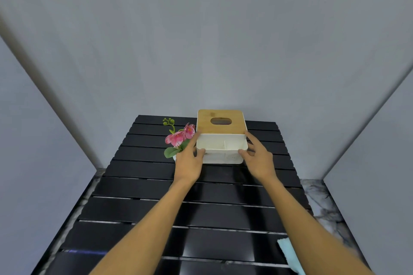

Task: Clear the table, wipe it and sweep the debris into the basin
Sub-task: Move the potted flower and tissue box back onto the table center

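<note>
A white tissue box (221,147) with a bamboo lid and an oval slot stands near the far end of the black slatted table (143,185). It has a small open white tray on its near side. My left hand (190,158) grips the box's left side, thumb on the tray's front rim. My right hand (257,158) grips the right side in the same way. A light blue cloth (289,254) lies at the table's near right edge, partly hidden by my right forearm.
A small pot of pink artificial flowers (180,138) with green leaves stands just left of the box, touching my left hand. Grey walls close in behind and on both sides. Marble-patterned floor (324,203) shows to the right of the table.
</note>
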`<state>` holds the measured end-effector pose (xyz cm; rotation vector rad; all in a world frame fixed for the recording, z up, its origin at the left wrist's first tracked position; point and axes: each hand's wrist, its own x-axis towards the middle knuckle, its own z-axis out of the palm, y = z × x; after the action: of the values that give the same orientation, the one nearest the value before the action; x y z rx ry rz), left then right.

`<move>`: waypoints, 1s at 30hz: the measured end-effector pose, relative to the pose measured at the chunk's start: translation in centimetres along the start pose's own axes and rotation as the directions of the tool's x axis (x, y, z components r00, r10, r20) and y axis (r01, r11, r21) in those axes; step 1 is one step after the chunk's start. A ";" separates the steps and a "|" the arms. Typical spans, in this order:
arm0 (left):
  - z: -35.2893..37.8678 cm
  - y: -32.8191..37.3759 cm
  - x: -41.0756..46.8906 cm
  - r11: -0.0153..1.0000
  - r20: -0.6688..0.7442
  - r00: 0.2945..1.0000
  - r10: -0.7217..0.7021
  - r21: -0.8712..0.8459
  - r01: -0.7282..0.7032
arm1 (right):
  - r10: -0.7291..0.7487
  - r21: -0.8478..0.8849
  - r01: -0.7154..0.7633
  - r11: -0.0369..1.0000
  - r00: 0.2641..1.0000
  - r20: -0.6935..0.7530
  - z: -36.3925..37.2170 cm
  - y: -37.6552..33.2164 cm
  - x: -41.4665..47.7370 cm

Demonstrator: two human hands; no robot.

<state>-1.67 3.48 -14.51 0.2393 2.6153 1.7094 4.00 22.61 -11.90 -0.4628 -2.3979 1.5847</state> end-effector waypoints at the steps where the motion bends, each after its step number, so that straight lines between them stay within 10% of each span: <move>1: -0.2 -0.1 0.0 1.000 -0.001 1.000 -0.001 0.005 0.001 | 0.001 -0.001 -0.001 1.000 1.000 0.001 0.1 -0.1 -0.1; 23: -1.5 0.1 0.1 0.997 0.012 1.000 0.026 0.066 -0.027 | 0.030 -0.060 -0.030 0.998 1.000 -0.010 0.7 -0.9 -0.8; 30: -3.9 1.0 -5.9 0.991 -0.032 0.999 -0.030 -0.128 0.026 | 0.093 0.227 -0.056 0.972 0.984 -0.154 -1.7 -4.0 -2.9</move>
<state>3.91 -0.41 -12.50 0.1727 2.5060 1.8792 6.78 21.53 -7.63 -0.6183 -2.0761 1.7472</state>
